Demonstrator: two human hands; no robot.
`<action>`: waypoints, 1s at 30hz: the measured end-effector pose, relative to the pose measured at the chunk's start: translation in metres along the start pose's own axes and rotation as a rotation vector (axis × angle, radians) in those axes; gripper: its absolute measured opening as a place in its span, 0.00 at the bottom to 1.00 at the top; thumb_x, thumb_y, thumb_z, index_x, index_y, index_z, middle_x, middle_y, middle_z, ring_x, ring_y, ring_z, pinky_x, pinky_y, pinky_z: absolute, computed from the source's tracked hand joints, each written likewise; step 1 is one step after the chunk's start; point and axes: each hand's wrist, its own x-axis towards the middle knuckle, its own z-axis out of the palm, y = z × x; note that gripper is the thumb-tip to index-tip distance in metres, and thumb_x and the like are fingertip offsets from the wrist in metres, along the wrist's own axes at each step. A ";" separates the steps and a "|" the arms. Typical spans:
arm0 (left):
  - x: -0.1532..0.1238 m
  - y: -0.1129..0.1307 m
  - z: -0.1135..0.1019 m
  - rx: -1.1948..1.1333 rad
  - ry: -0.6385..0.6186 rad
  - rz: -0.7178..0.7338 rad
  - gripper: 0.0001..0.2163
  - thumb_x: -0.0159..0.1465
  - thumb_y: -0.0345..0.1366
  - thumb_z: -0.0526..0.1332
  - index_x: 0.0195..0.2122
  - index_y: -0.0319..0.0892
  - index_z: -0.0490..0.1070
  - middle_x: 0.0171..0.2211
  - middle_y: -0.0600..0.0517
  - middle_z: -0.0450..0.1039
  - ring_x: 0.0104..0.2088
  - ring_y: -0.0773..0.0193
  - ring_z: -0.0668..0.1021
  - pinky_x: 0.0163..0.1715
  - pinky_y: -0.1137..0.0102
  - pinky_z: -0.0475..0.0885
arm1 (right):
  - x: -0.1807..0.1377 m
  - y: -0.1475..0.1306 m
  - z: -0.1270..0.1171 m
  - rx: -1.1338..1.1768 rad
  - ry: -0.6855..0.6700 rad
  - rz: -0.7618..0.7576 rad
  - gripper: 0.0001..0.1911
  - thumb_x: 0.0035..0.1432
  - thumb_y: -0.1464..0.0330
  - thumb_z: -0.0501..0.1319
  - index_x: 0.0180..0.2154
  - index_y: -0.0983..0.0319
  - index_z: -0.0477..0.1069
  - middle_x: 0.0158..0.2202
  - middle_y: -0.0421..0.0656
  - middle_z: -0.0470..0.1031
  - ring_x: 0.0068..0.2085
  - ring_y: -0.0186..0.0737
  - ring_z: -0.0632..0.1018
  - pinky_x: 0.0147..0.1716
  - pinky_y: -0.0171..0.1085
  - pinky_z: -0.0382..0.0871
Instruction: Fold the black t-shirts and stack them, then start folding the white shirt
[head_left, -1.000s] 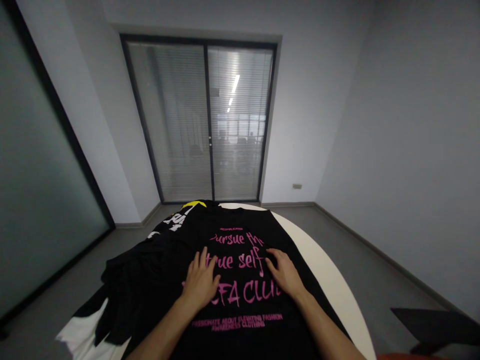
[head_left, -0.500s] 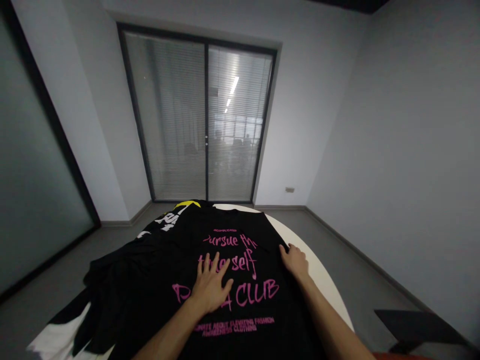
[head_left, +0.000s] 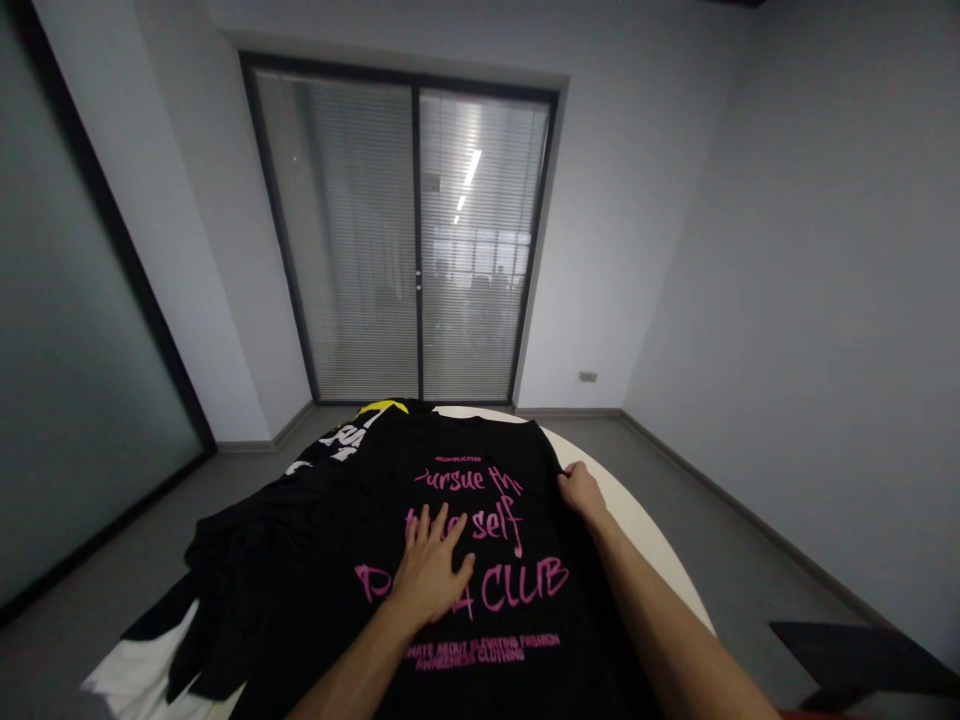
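"Black shirt (head_left: 487, 555): lying where?"
"Across the lower centre of the frame, on the pale worktop (head_left: 630, 505), with its long axis from the bottom edge upward."
"And nearest its right edge?"
"Right hand (head_left: 581, 489), apparently closed on that edge, just below the shoulder. Left hand (head_left: 430, 577), open and splayed, laid over the pink lettering (head_left: 555, 576)"

- Shirt (head_left: 495, 555): beneath the left hand (head_left: 431, 575), its right edge at the right hand (head_left: 583, 490).
- Table (head_left: 641, 540): under the shirt, its rim curving outside the right hand.
- Other garments (head_left: 255, 560): left of the left hand, beside the shirt.
- Glass door (head_left: 480, 250): well beyond both hands.
- Wall plate (head_left: 588, 377): beyond the right hand, right of the door.
- Glass partition (head_left: 75, 350): far left of the left hand.
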 end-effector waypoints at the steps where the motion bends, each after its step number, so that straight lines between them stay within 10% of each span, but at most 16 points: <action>1: 0.000 0.000 0.000 -0.008 0.000 0.001 0.30 0.67 0.52 0.51 0.69 0.50 0.57 0.71 0.47 0.50 0.71 0.40 0.49 0.67 0.45 0.46 | -0.002 -0.007 -0.001 0.009 0.000 -0.022 0.15 0.61 0.68 0.53 0.49 0.65 0.66 0.44 0.55 0.78 0.46 0.49 0.78 0.41 0.39 0.67; 11: 0.002 -0.002 0.003 -0.013 0.003 0.011 0.29 0.67 0.49 0.53 0.68 0.47 0.59 0.71 0.47 0.50 0.71 0.40 0.49 0.67 0.45 0.47 | -0.053 -0.099 0.021 0.054 -0.111 -0.331 0.12 0.65 0.66 0.51 0.49 0.61 0.63 0.43 0.47 0.78 0.44 0.42 0.78 0.41 0.36 0.66; 18: 0.002 -0.006 0.005 -0.019 0.018 0.011 0.27 0.68 0.47 0.51 0.67 0.45 0.62 0.71 0.47 0.51 0.71 0.42 0.50 0.67 0.46 0.48 | -0.095 -0.107 0.051 -0.170 -0.154 -0.426 0.21 0.56 0.66 0.64 0.51 0.65 0.68 0.55 0.58 0.71 0.57 0.57 0.72 0.50 0.45 0.68; 24: 0.002 -0.006 0.004 -0.030 0.028 0.007 0.27 0.68 0.47 0.51 0.66 0.44 0.64 0.70 0.47 0.53 0.71 0.42 0.50 0.68 0.46 0.48 | -0.110 -0.099 0.028 -0.427 -0.289 -0.374 0.28 0.56 0.58 0.65 0.54 0.66 0.69 0.51 0.58 0.76 0.51 0.59 0.78 0.48 0.49 0.72; 30: 0.003 -0.007 0.004 -0.043 0.036 0.011 0.27 0.68 0.47 0.51 0.65 0.44 0.64 0.70 0.47 0.53 0.70 0.42 0.51 0.67 0.46 0.49 | -0.109 -0.079 -0.022 -0.407 -0.733 -0.423 0.23 0.49 0.54 0.68 0.41 0.65 0.77 0.39 0.51 0.81 0.41 0.53 0.82 0.39 0.43 0.75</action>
